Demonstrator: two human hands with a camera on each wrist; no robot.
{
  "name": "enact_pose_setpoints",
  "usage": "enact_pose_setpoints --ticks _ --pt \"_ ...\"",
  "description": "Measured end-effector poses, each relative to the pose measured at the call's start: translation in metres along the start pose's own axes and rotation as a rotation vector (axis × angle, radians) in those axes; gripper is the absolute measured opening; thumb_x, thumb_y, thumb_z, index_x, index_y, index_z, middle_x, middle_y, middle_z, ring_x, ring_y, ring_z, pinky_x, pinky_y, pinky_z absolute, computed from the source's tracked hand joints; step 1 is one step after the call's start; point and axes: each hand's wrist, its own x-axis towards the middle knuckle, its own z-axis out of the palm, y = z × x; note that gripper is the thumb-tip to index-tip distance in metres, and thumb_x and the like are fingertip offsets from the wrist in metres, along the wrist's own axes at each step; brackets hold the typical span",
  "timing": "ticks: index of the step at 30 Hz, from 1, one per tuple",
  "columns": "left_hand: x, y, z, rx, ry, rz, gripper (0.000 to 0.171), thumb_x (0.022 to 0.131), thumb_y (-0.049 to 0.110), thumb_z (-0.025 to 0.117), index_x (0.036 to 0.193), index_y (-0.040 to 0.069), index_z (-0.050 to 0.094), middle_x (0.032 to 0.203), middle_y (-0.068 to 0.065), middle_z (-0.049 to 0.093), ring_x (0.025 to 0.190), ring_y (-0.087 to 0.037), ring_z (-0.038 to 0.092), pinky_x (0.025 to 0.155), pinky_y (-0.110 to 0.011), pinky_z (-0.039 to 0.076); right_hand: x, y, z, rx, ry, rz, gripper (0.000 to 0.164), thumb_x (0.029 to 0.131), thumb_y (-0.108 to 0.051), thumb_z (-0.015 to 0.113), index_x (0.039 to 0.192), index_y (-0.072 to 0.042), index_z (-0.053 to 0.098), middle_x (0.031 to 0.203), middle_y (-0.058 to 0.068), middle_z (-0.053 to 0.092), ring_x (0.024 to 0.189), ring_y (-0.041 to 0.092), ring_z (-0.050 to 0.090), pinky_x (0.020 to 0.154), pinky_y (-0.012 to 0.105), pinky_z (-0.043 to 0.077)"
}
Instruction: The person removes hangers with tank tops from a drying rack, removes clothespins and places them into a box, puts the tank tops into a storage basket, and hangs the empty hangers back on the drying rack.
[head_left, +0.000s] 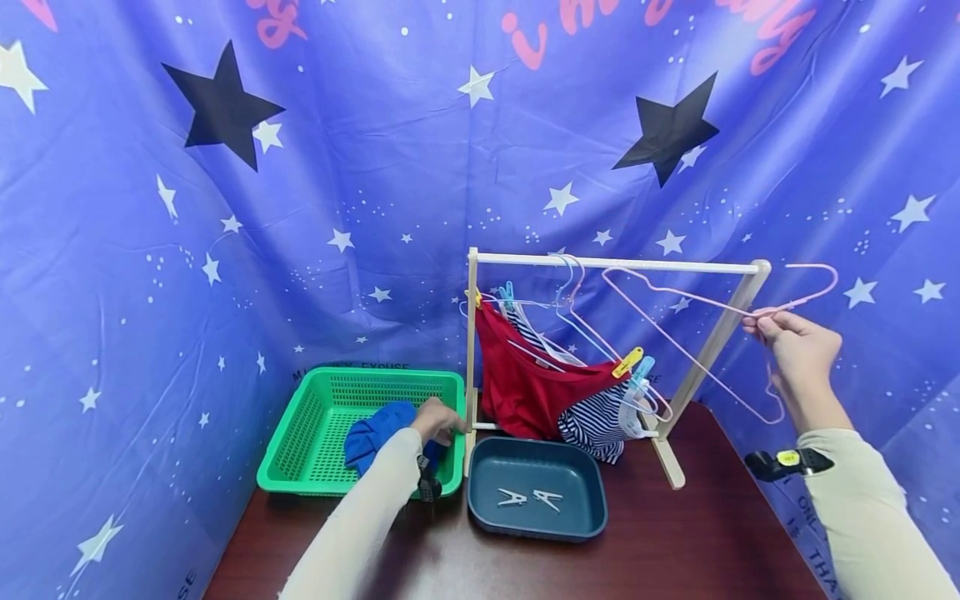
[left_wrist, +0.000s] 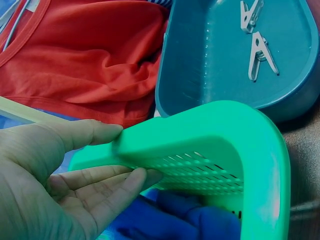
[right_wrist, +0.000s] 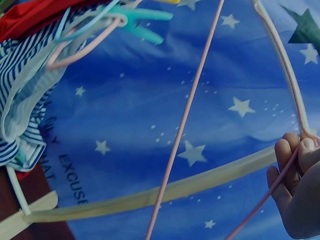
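Note:
My right hand (head_left: 802, 354) holds a pink clothes hanger (head_left: 701, 301) at the neck below its hook, out at the right end of a small wooden drying rack (head_left: 675, 266). In the right wrist view, the fingers (right_wrist: 285, 165) curl about the hanger's wire. My left hand (head_left: 437, 419) is at the right rim of a green plastic basket (head_left: 397, 373); in the left wrist view the thumb lies outside the rim and the fingers inside, pinching it. Inside the basket lies a crumpled blue garment (head_left: 381, 433), partly hidden by the left forearm.
A red garment (head_left: 517, 379) and a striped garment (head_left: 596, 421) hang on the rack from hangers, held by yellow and blue clothespins. Before the rack stands a dark blue-green tub (head_left: 525, 468) with two white clothespins (head_left: 548, 499). Starry blue cloth surrounds the brown table (head_left: 675, 550).

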Motion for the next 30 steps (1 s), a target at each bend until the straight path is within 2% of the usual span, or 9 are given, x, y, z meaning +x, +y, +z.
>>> enact_pose_setpoints --ticks 7,12,16,18,22,25,26,29,30 --pt "0.0 -0.001 0.001 0.005 0.006 0.004 0.031 0.078 -0.001 0.084 0.102 -0.01 0.068 0.087 -0.02 0.069 0.072 -0.031 0.073 0.066 -0.038 0.063 0.003 0.004 0.0 -0.129 0.01 0.024 0.038 0.093 0.02 0.053 0.073 -0.001 0.077 0.066 0.005 0.074 0.058 0.011 0.073 0.064 0.019 0.059" --pt "-0.001 0.0 0.002 0.004 0.011 0.006 0.039 0.078 0.0 0.084 0.11 -0.011 0.065 0.09 -0.021 0.069 0.075 -0.031 0.073 0.067 -0.038 0.063 0.004 0.002 0.009 -0.2 -0.026 0.008 0.041 0.091 0.024 0.051 0.072 -0.002 0.077 0.064 0.004 0.074 0.056 0.01 0.072 0.062 0.018 0.059" --pt "-0.002 0.0 0.002 0.003 0.012 0.006 0.037 0.078 0.0 0.083 0.109 -0.011 0.065 0.09 -0.022 0.069 0.076 -0.032 0.073 0.066 -0.038 0.063 0.009 0.002 0.011 -0.298 -0.055 0.003 0.048 0.09 0.024 0.051 0.068 -0.01 0.077 0.062 -0.002 0.073 0.054 0.006 0.071 0.06 0.016 0.057" --pt "-0.003 0.0 0.002 0.001 0.01 0.007 0.037 0.078 0.0 0.083 0.109 -0.011 0.065 0.091 -0.022 0.07 0.077 -0.032 0.073 0.068 -0.039 0.063 0.014 0.002 0.01 -0.392 -0.067 0.0 0.052 0.091 0.023 0.052 0.066 -0.017 0.076 0.061 -0.007 0.072 0.053 0.002 0.069 0.059 0.013 0.056" --pt "-0.004 0.0 0.001 -0.001 0.005 0.007 0.04 0.079 0.0 0.083 0.112 -0.011 0.065 0.092 -0.022 0.07 0.078 -0.033 0.074 0.073 -0.042 0.063 0.022 0.004 0.011 -0.651 -0.073 -0.023 0.057 0.092 0.016 0.057 0.064 -0.031 0.071 0.059 -0.019 0.068 0.053 -0.006 0.066 0.057 0.01 0.053" --pt "-0.004 0.001 0.001 0.003 0.005 0.007 0.04 0.079 0.0 0.083 0.112 -0.011 0.065 0.092 -0.022 0.07 0.078 -0.033 0.074 0.076 -0.043 0.063 0.027 0.006 0.014 -0.779 -0.068 -0.016 0.056 0.093 0.011 0.06 0.064 -0.036 0.067 0.058 -0.024 0.065 0.052 -0.008 0.064 0.057 0.009 0.053" --pt "-0.004 0.001 0.001 0.007 0.006 0.008 0.039 0.079 0.0 0.083 0.111 -0.011 0.065 0.092 -0.022 0.07 0.078 -0.033 0.074 0.075 -0.043 0.063 0.028 0.007 0.016 -0.818 -0.069 -0.014 0.055 0.094 0.01 0.06 0.064 -0.036 0.066 0.057 -0.026 0.064 0.052 -0.009 0.064 0.057 0.009 0.053" --pt "-0.005 0.001 0.001 0.012 0.01 0.006 0.035 0.079 0.0 0.083 0.108 -0.011 0.066 0.091 -0.022 0.07 0.078 -0.032 0.074 0.071 -0.04 0.063 0.029 0.008 0.02 -0.958 -0.09 -0.014 0.027 0.096 0.004 0.06 0.089 -0.016 0.076 0.054 -0.031 0.059 0.052 -0.013 0.061 0.058 0.007 0.052" --pt "-0.005 0.001 0.001 0.012 0.011 0.003 0.034 0.079 0.0 0.083 0.107 -0.01 0.066 0.09 -0.021 0.07 0.077 -0.032 0.074 0.071 -0.04 0.063 0.03 0.008 0.021 -1.005 -0.095 -0.016 0.023 0.096 0.002 0.061 0.092 -0.015 0.074 0.053 -0.033 0.057 0.052 -0.014 0.06 0.057 0.005 0.05"
